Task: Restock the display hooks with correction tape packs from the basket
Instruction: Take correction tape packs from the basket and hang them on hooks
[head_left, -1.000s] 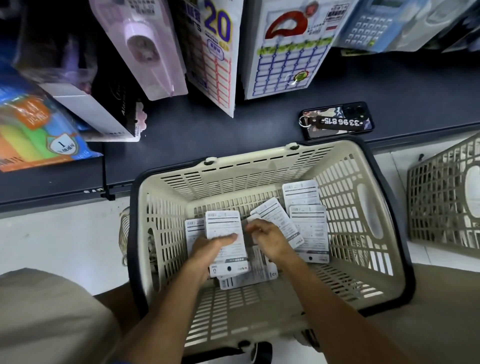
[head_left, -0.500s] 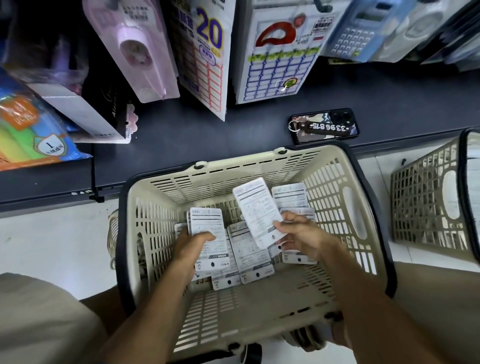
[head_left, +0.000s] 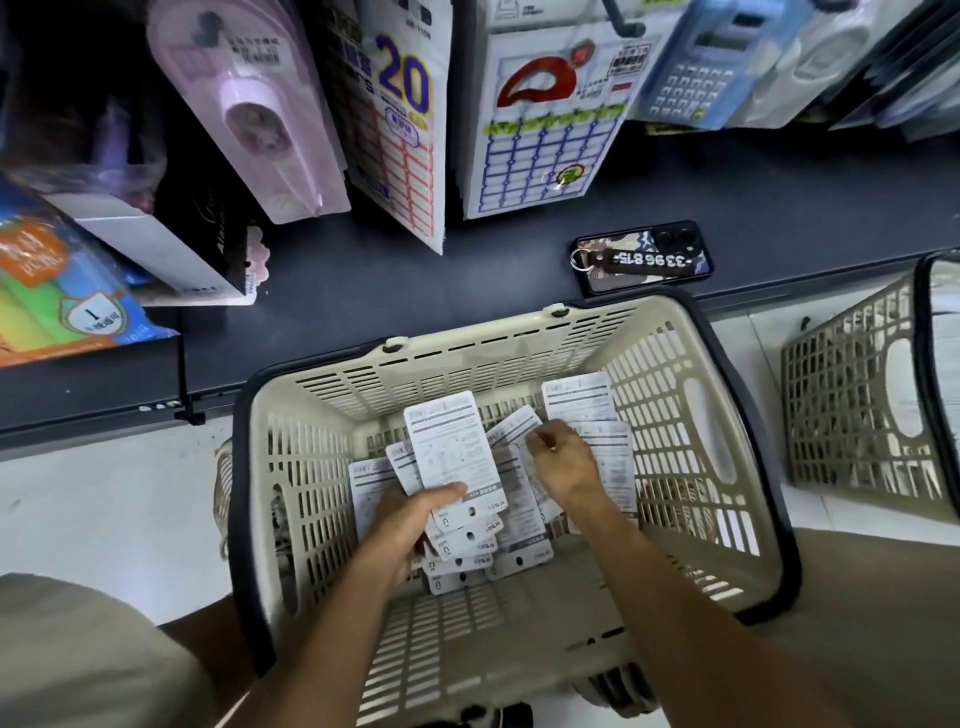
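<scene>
The left hand (head_left: 410, 525) sits low inside the basket (head_left: 519, 338), toward its near-left wall, thumb clamped over a fanned stack of correction tape packs (head_left: 452, 452) lying backs-up, hang holes toward the person. That stack is thicker than a second ago: the pack the right hand lifted half a second back now rides on top of it. The right hand (head_left: 563, 462), just right of the stack and deeper in the basket, has let go and is down among the loose packs (head_left: 582, 397) at the far-right corner, fingers curled onto another pack; whether it has a firm pinch I cannot tell. So gathering goes on, and hanging has not begun. Beyond the basket's far rim a phone (head_left: 644, 257) lies on the dark shelf (head_left: 363, 291). Farther back, label packs (head_left: 400, 104) hang above the shelf.
</scene>
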